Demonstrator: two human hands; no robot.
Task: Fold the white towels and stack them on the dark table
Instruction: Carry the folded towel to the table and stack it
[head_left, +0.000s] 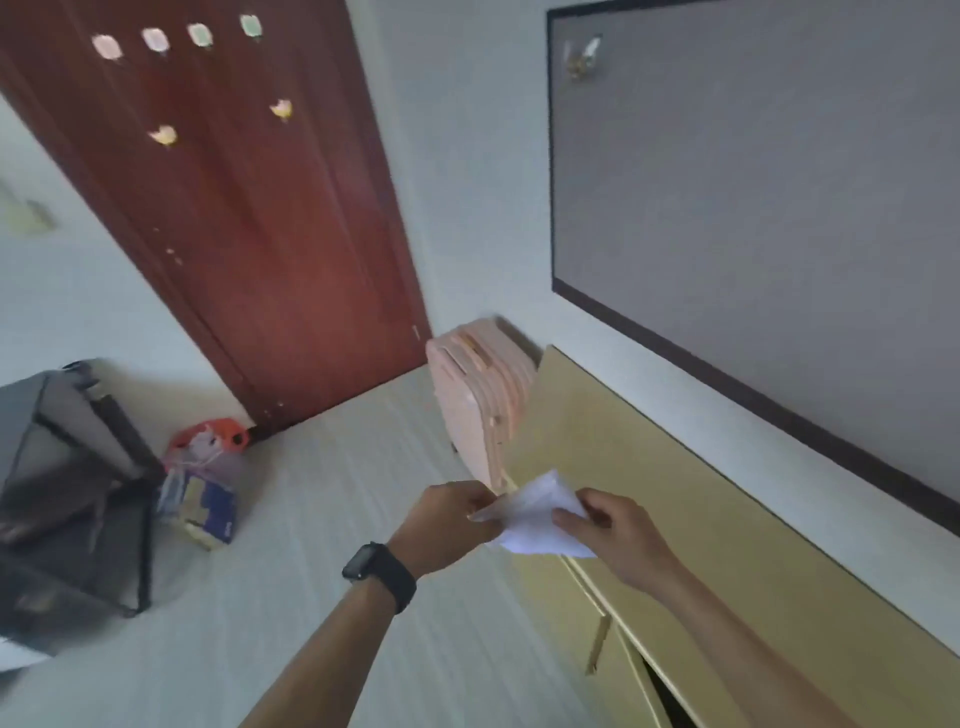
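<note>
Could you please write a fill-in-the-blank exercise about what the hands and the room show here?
1. Both hands hold one white ____ in the air.
2. The left hand has a black ____ on its wrist.
3. The right hand is above a ____ cabinet.
4. The door behind is ____ in colour.

Missing words: towel; watch; yellow; red-brown

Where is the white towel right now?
The towel is up in the air, low and just right of middle in the head view, pinched between the left hand and right hand, over the yellow cabinet's edge.
</note>
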